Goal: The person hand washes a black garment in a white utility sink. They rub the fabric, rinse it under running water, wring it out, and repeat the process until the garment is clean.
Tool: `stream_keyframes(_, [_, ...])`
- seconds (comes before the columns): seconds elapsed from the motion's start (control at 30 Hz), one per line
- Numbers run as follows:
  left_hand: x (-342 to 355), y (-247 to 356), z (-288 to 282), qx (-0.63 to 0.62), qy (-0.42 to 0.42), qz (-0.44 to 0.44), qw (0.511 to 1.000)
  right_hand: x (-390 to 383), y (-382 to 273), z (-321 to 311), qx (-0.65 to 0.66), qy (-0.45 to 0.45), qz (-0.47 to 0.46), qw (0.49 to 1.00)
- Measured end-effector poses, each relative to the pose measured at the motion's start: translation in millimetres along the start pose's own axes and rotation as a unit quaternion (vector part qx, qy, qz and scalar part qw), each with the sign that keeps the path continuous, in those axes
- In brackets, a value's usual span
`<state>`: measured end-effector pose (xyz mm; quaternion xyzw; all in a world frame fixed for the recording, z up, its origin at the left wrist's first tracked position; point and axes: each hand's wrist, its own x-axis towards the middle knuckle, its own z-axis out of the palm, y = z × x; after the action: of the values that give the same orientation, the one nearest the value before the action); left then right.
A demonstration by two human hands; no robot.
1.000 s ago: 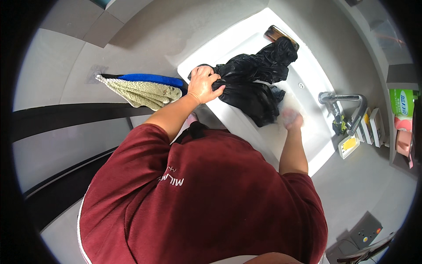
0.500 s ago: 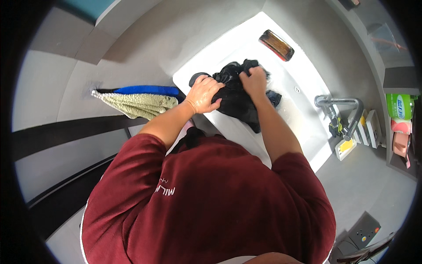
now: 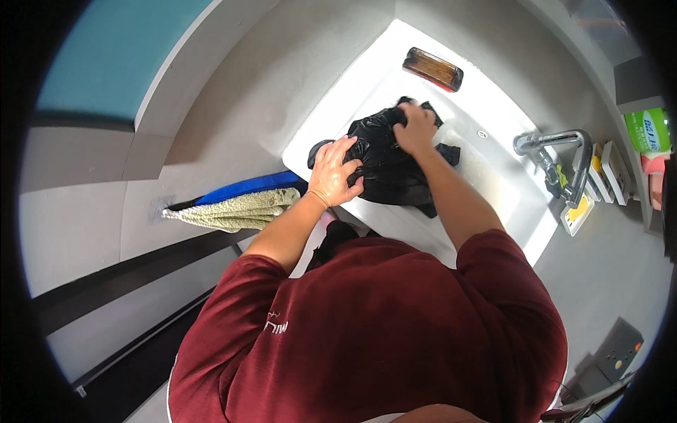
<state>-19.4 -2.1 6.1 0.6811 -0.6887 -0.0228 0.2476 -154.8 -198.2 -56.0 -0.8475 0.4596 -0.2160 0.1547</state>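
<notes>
A wet, crumpled black cloth garment [image 3: 388, 166] lies bunched in the white sink [image 3: 486, 166]. My left hand [image 3: 334, 173] rests on the left end of the garment, its wet fingers spread and pressed down. My right hand [image 3: 417, 131] is curled over the far right part of the garment, bunching it; that hand is slightly blurred and its fingertips are partly hidden. Dark folds trail toward the sink's near side and out to the right of my right wrist.
A brown oblong object [image 3: 433, 68] with dark ends and a red edge lies on the sink's far ledge. A chrome faucet [image 3: 564, 144] stands right, beside a soap dish [image 3: 578, 211]. Green and blue towels [image 3: 243, 204] hang left. A socket panel [image 3: 620, 349] is lower right.
The whole view has shifted, with the sink appearing turned a little. My right hand has slid slightly over the garment and its fingers look more extended; my left hand stays on it.
</notes>
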Motion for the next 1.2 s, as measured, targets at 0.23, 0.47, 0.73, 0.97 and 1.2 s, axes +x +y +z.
stream_keyframes(0.23, [-3.4, -8.2, 4.9, 0.015, -0.048, 0.007, 0.999, -57.0, -68.9, -13.8, 0.234, 0.042, -0.214, 0.947])
stream_keyframes(0.47, [8.1, -2.6, 2.9, 0.005, -0.007, 0.041, 0.999, 40.3, 13.4, -11.1, 0.052, -0.050, 0.114, 0.991])
stream_keyframes(0.73, [-3.7, -7.1, 10.1, 0.045, -0.050, -0.019, 0.998, -55.6, -62.1, -24.9, 0.387, -0.042, -0.071, 0.919])
stream_keyframes(0.97, [3.3, -3.8, 10.3, 0.044, -0.028, 0.003, 0.999, -6.6, -12.9, 3.3, 0.112, -0.007, -0.141, 0.984])
stream_keyframes(1.2, [20.0, 1.1, 3.1, 0.021, -0.115, -0.082, 0.990, -59.0, -50.4, -21.7, 0.202, -0.118, -0.103, 0.967])
